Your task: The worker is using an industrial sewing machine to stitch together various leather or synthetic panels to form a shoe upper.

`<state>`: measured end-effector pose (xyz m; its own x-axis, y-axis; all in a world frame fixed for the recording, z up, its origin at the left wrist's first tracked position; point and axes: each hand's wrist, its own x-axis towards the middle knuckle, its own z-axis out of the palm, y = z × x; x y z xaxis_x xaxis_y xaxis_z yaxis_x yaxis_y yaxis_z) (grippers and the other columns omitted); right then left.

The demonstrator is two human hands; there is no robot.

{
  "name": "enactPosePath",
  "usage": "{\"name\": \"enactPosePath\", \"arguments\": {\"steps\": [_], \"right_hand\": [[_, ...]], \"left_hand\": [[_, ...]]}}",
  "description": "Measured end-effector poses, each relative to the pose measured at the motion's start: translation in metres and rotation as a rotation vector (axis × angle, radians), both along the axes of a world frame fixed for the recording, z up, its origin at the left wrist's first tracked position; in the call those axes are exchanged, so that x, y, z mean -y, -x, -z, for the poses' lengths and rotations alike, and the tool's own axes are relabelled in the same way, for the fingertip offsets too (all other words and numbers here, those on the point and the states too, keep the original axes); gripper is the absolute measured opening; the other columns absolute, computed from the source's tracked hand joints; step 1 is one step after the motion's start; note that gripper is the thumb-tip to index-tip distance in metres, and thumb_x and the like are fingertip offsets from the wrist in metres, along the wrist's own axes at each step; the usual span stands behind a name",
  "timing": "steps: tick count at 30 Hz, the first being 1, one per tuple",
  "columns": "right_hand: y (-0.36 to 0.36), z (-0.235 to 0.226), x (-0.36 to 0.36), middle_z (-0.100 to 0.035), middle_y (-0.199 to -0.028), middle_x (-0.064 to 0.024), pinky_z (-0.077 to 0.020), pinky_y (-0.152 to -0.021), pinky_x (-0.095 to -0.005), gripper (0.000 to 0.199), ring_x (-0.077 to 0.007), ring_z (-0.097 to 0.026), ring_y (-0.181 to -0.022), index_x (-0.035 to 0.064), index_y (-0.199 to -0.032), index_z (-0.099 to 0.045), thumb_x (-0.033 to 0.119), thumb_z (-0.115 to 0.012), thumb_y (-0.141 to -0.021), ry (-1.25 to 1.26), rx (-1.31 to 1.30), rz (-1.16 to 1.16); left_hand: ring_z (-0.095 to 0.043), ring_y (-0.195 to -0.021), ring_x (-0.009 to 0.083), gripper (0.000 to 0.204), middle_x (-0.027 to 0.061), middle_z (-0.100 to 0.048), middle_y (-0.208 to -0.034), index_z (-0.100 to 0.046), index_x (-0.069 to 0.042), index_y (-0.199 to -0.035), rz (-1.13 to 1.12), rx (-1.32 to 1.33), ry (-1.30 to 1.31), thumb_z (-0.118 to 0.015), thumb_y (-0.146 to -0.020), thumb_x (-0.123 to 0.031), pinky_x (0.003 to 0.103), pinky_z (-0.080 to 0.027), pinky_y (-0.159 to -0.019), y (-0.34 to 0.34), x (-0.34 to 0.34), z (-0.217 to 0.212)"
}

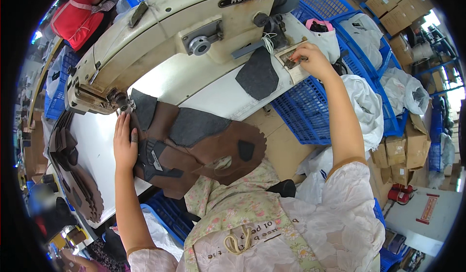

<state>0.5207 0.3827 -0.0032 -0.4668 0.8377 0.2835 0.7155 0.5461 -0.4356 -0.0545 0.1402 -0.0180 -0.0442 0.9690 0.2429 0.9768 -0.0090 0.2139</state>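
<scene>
My left hand (126, 143) lies flat with its fingers stretched out, at the left edge of a brown and dark grey leather bag panel (201, 143). Its fingertips reach close to the presser foot (127, 106) of a cream sewing machine (145, 41). The panel spreads from under the needle area over the table's front edge toward my apron. Out to the right, my right hand (313, 61) is closed over a small tray (290, 57) at the table's end. A small dark thing shows at its fingers, too small to name. A loose dark grey piece (259, 73) rests beside the tray.
Stacked brown leather pieces (80, 180) hang at the table's left. Blue crates (303, 109) and white bags (361, 104) crowd the right, with cardboard boxes (400, 153) behind. A person in red (77, 17) is at the far left. White thread (268, 40) hangs near the machine.
</scene>
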Motion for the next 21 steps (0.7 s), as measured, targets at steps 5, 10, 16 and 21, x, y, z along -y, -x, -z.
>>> {"name": "enactPosePath", "arguments": {"steps": [5, 10, 16, 21], "right_hand": [[0.007, 0.006, -0.007, -0.066, -0.098, -0.0085, -0.0492, -0.087, -0.039, 0.014, -0.0312, -0.06, -0.099, 0.0047, -0.083, -0.068, -0.001, -0.064, -0.071, -0.066, 0.08, -0.014], [0.002, 0.021, -0.013, -0.066, -0.093, -0.0112, -0.0499, -0.082, -0.0338, 0.015, -0.0242, -0.065, -0.089, 0.0046, -0.1, -0.064, 0.011, -0.064, -0.087, 0.122, -0.258, 0.11], [0.043, -0.037, 0.015, -0.066, -0.095, -0.0084, -0.0511, -0.081, -0.033, 0.016, -0.0202, -0.064, -0.088, 0.0037, -0.109, -0.059, 0.015, -0.059, -0.097, 0.311, -1.284, 0.276], [0.14, -0.078, 0.084, -0.063, -0.095, -0.0081, -0.0495, -0.068, -0.0318, 0.02, -0.019, -0.06, -0.084, 0.0065, -0.11, -0.06, 0.018, -0.06, -0.094, 0.895, -1.622, -0.117]], "left_hand": [[-0.037, -0.14, 0.035, 0.047, 0.0164, -0.043, -0.15, -0.048, -0.003, -0.141, -0.009, -0.008, -0.001, -0.051, -0.098, -0.023, 0.042, -0.031, -0.115, -0.001, 0.001, 0.001], [-0.039, -0.139, 0.0354, 0.049, 0.0171, -0.045, -0.148, -0.049, -0.002, -0.139, -0.021, -0.001, -0.012, -0.055, -0.094, -0.022, 0.042, -0.032, -0.114, 0.001, 0.003, 0.0], [-0.041, -0.138, 0.0344, 0.049, 0.0162, -0.048, -0.146, -0.052, -0.003, -0.136, -0.013, -0.006, -0.049, -0.059, -0.092, -0.023, 0.042, -0.033, -0.114, 0.001, 0.004, 0.001], [-0.044, -0.135, 0.0351, 0.047, 0.018, -0.05, -0.143, -0.055, -0.001, -0.132, -0.024, 0.012, -0.051, -0.061, -0.091, -0.025, 0.043, -0.036, -0.111, 0.002, 0.002, -0.004]]}}
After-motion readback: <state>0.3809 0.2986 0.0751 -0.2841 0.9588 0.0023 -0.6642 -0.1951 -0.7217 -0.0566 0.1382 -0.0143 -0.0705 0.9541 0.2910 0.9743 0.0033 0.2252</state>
